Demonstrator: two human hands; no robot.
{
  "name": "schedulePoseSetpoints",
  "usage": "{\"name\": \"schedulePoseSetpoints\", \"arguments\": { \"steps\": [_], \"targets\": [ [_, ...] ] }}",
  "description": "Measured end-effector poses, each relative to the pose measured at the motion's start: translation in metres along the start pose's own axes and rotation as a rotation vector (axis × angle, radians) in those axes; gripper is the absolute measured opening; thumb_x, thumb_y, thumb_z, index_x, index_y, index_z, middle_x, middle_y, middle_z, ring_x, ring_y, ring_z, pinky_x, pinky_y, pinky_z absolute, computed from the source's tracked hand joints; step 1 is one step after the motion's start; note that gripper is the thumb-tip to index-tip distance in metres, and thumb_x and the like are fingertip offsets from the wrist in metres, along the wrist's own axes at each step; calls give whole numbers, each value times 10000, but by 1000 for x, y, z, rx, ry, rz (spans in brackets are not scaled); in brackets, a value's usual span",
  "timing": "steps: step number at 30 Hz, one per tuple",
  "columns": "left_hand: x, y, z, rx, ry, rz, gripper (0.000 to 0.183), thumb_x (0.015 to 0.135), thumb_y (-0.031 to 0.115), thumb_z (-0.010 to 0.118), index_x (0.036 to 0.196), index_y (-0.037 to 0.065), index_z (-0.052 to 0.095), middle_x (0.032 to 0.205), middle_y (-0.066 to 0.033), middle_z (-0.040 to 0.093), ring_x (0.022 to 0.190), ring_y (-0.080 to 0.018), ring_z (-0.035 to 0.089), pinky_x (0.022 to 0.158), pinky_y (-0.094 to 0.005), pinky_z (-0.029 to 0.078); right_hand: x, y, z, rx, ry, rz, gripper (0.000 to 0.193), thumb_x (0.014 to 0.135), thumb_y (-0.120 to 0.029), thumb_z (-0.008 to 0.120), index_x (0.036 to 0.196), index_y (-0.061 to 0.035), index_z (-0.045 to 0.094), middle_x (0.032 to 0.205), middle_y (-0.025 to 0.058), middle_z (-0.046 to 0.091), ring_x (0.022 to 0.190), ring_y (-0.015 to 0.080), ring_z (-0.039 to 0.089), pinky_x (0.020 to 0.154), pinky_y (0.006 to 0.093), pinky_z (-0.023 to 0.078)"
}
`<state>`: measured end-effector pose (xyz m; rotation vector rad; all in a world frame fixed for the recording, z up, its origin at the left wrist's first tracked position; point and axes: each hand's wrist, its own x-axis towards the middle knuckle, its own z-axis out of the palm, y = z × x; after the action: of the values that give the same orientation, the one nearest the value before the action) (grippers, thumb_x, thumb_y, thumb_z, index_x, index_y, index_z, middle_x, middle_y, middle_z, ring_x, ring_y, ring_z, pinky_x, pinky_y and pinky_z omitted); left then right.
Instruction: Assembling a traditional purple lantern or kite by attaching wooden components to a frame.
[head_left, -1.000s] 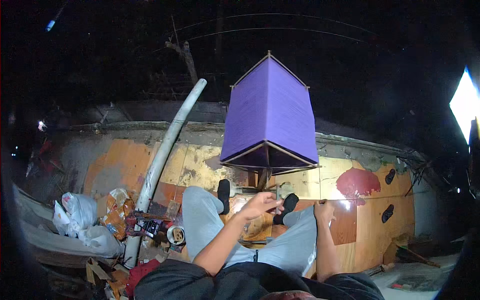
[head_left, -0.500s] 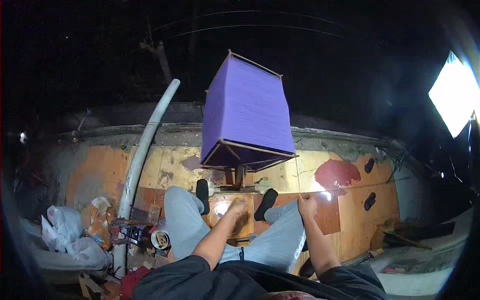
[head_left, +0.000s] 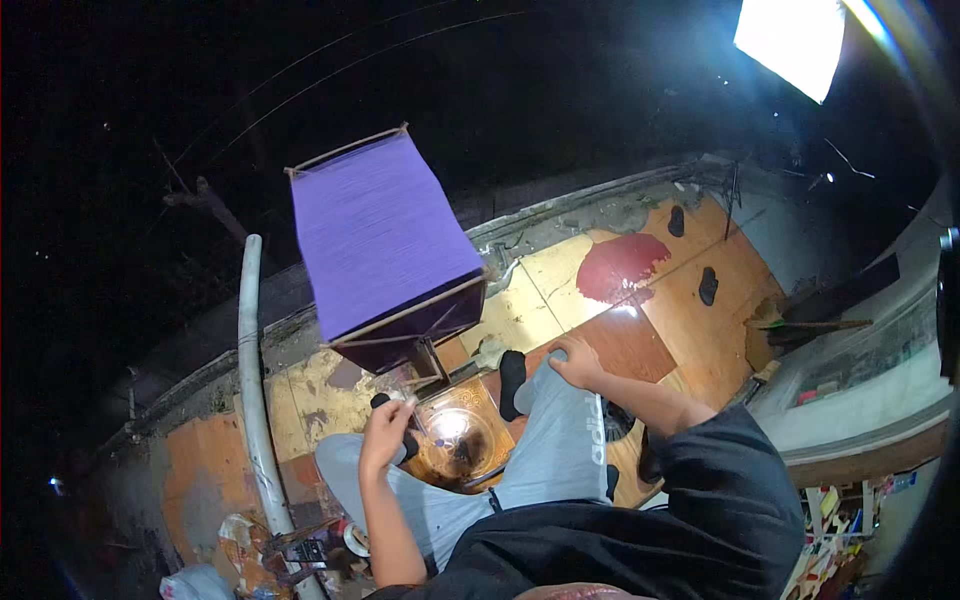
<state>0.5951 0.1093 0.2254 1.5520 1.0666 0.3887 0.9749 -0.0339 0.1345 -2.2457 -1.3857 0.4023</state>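
Note:
A large four-sided reel (head_left: 385,230) of thin sticks, wound closely with purple thread, rises in front of me and leans left. A small wooden stand (head_left: 430,362) shows under its lower end. My left hand (head_left: 386,432) is just below the stand, above my left leg, with its fingers pinched together. Something pale shows at the fingertips, too small to name. My right hand (head_left: 575,364) is at my right knee, its fingers curled closed. What it holds, if anything, is hidden. No thread can be made out between either hand and the reel.
Between my feet lies a shiny patterned brown panel (head_left: 482,412). A pale pole (head_left: 252,370) stands on the left. Two dark sandals (head_left: 708,286) lie at the right, past a red floor stain (head_left: 622,268). A bright lamp (head_left: 795,45) shines upper right. Plastic bags (head_left: 195,582) lie lower left.
My view has turned, so the scene is tilted. The reel shows a different face and sits further left. A thread seen earlier above my right hand no longer shows.

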Motion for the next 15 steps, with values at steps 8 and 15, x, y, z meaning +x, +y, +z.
{"name": "schedulePoseSetpoints", "arguments": {
  "steps": [8,15],
  "targets": [
    [53,17,139,-825,-485,-99,296,954,256,510,1158,42,521,1119,-80,630,1016,-183,603,793,-319,500,5,-28,-2,-173,-23,119,341,789,-388,593,911,-85,689,1008,118,657,1063,293,550,900,452,426],
    [102,-108,188,-615,-208,-305,314,876,303,609,1113,104,561,953,3,645,808,-111,592,676,-275,481,6,-29,-3,-130,-75,136,356,782,-397,596,928,-87,692,1020,152,647,1073,300,548,890,448,439]
  ]
}}
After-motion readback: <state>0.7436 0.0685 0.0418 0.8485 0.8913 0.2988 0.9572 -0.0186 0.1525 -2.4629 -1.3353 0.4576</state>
